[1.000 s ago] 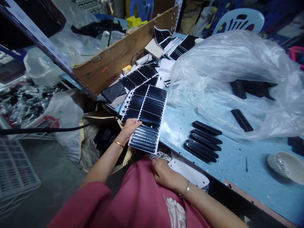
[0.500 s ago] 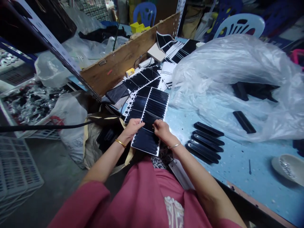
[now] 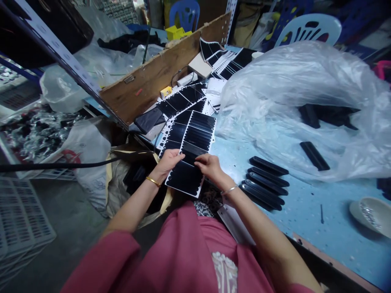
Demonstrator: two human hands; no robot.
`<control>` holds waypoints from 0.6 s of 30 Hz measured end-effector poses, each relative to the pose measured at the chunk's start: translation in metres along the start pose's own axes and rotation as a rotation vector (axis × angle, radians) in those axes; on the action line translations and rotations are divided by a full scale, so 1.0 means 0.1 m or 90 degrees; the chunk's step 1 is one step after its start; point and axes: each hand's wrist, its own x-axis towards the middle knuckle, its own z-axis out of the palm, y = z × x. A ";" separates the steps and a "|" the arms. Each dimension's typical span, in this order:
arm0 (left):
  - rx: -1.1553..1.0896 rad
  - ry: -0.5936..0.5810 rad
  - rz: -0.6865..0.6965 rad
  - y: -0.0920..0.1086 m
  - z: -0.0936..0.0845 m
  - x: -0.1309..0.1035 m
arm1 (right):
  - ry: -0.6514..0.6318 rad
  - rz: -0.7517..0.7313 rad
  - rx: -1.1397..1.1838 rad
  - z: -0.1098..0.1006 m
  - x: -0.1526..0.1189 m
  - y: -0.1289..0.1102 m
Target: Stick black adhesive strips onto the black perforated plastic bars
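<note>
At the near edge of the blue table (image 3: 305, 219), toward its left end, we've got a white-backed sheet (image 3: 191, 149) of black round-ended strips, its lower end hanging out over our lap and its far end lying by the other sheets (image 3: 180, 99). L hand (image 3: 171, 161) has its thumb on top at the left margin, fingers curled, so we're pinching the edge there. R hand (image 3: 210, 166) is at the strips near the right edge, fingertips bunched; tbh can't tell if a strip's caught btwn them or they're just pressing.

Handling-wise, imo it's v. light, thin & bendy but w/ some spring, prob like coated card or film. The shine on the strips says slick, so we'd keep thumbs off the black and hold the white margin, approx. mid-length, else the loose end may flop. Not fragile like glass, but a hard pinch could crease it. For a single strip, we'd go for its rounded tip, w/ a light fingertip or nail, and keep the L hand as anchor.
</note>
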 end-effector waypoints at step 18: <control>0.003 0.038 0.020 -0.03 -0.24 0.25 | -0.210 -0.024 -0.055 -0.23 -0.70 0.15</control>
